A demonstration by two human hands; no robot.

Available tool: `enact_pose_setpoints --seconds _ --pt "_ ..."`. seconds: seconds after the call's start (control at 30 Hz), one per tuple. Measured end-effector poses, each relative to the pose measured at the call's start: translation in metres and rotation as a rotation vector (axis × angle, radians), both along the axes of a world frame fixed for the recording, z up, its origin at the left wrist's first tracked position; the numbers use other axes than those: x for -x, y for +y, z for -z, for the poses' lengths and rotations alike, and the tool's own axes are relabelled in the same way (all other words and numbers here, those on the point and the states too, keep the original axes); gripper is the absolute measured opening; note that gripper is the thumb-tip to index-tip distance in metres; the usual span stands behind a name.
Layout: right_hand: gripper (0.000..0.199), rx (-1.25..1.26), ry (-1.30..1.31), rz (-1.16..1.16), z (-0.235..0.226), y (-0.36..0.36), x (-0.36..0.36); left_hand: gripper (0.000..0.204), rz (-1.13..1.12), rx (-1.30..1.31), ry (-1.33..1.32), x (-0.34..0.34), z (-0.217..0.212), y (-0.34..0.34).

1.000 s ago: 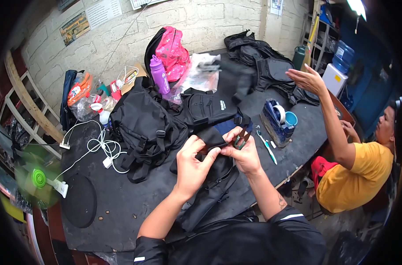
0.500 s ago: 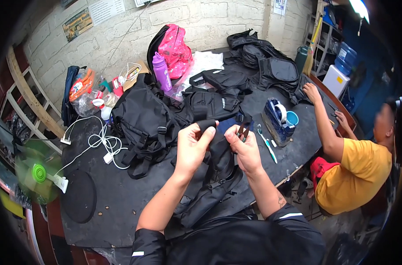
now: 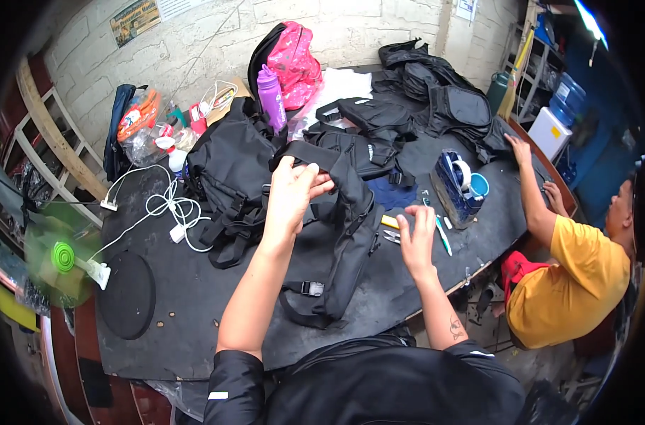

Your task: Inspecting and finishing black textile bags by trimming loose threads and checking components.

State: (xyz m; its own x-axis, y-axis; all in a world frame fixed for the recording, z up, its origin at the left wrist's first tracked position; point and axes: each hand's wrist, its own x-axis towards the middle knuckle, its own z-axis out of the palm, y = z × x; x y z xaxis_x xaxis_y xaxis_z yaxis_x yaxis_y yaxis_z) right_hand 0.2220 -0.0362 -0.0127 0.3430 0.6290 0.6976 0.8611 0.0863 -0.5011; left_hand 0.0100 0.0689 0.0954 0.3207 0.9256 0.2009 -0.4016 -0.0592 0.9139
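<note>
My left hand [image 3: 289, 197] is closed on the upper strap end of a black bag [image 3: 351, 237], lifting it off the table in front of me. The bag looks like a long, narrow sling bag. Its lower end, with a grey buckle [image 3: 312, 288] on a strap, hangs down onto the black table. To the right of the bag, my right hand [image 3: 418, 241] has its fingers apart and holds nothing. Beside its fingertips lie a small pair of metal snips [image 3: 392, 236] and a yellow-handled item [image 3: 390, 221].
Black backpacks [image 3: 230, 166] crowd the table's far side, near a purple bottle [image 3: 271, 99] and a pink bag [image 3: 298, 67]. A tape dispenser [image 3: 450, 191] and toothbrush [image 3: 443, 236] lie rightward. White cables [image 3: 174, 205] and a spinning fan [image 3: 64, 256] are left. A co-worker [image 3: 577, 283] sits right.
My right hand has let go of the snips, which now lie on the table, and has opened. My left hand has raised the strap end left and upward, so the bag hangs longer.
</note>
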Motion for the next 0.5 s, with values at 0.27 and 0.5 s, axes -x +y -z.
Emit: enact_pose_setpoints --seconds 0.27,0.5 --pt "0.031 0.075 0.075 -0.275 -0.054 0.022 0.056 0.027 -0.017 -0.007 -0.034 -0.005 0.012 0.01" --pt "0.019 0.161 0.721 -0.634 -0.053 0.031 0.052 0.052 -0.059 0.028 0.427 -0.011 0.039 -0.01"
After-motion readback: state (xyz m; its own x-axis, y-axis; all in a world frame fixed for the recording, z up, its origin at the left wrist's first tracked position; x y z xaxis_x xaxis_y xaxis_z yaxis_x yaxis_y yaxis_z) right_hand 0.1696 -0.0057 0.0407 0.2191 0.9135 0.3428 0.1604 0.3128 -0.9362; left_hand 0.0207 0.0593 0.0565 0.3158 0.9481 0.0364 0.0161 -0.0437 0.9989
